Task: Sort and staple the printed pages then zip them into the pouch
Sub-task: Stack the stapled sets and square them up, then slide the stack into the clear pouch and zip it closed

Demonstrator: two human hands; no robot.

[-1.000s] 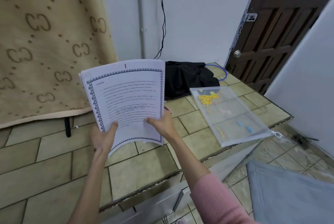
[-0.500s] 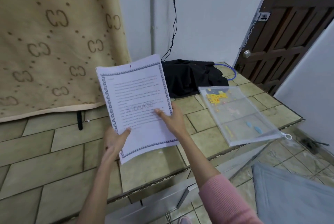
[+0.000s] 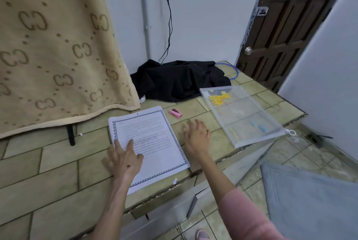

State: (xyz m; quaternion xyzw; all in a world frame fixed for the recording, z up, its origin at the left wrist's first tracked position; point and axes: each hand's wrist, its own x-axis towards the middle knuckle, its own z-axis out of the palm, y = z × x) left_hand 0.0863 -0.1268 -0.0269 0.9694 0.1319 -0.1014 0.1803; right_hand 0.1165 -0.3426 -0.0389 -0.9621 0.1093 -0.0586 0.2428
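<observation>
The stack of printed pages [image 3: 155, 142], white with a patterned border, lies flat on the tiled counter [image 3: 48, 181]. My left hand [image 3: 124, 159] rests on its lower left part with fingers spread. To the right of the stack, my right hand [image 3: 197, 135] hovers over the tiles with loose, blurred fingers and holds nothing. A small pink stapler [image 3: 175, 113] lies on the counter just beyond the pages. Further right, by the counter's edge, lies the clear zip pouch [image 3: 242, 115] with a yellow giraffe print; its white zip ring hangs at the near right corner.
A black cloth [image 3: 180, 80] is heaped in the back corner, with a blue cable beside it. A beige patterned blanket [image 3: 52, 49] hangs at the left over the counter. A wooden door [image 3: 290, 26] stands at the right. Below the counter's edge lies a grey mat [image 3: 310, 201] on the floor.
Both hands have lowered the pages from the air onto the counter. My right hand has let go and moved right. The stapler, hidden before, now shows.
</observation>
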